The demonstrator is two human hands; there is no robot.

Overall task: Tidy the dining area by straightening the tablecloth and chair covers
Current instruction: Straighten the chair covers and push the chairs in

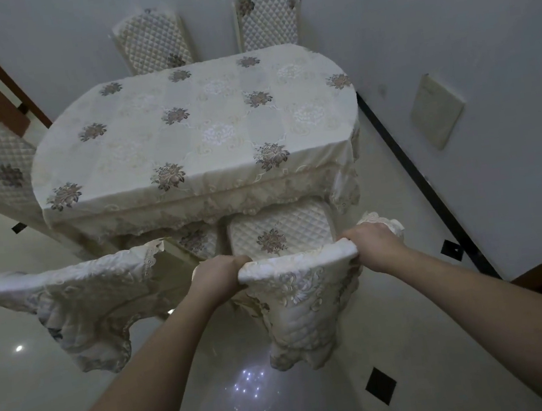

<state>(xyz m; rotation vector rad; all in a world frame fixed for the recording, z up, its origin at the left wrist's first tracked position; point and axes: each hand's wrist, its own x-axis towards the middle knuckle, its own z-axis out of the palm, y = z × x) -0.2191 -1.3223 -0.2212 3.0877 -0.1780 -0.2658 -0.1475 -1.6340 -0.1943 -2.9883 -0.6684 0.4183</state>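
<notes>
Tablecloth [191, 126] lies smooth; both hands' [215, 275] grip clasps chair cover [301, 283] above glossy floor [12, 390].

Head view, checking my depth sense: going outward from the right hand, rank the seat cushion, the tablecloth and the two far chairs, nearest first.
From the right hand, which grips the chair cover:
1. Seat cushion, just past the hand, tucked under the table edge.
2. Tablecloth, beyond the cushion, spread over the table.
3. Far right chair, against the wall.
4. Far left chair, against the wall; these two chairs are too close to call.

Glossy floor [29, 388], white walls [444, 13]
</notes>
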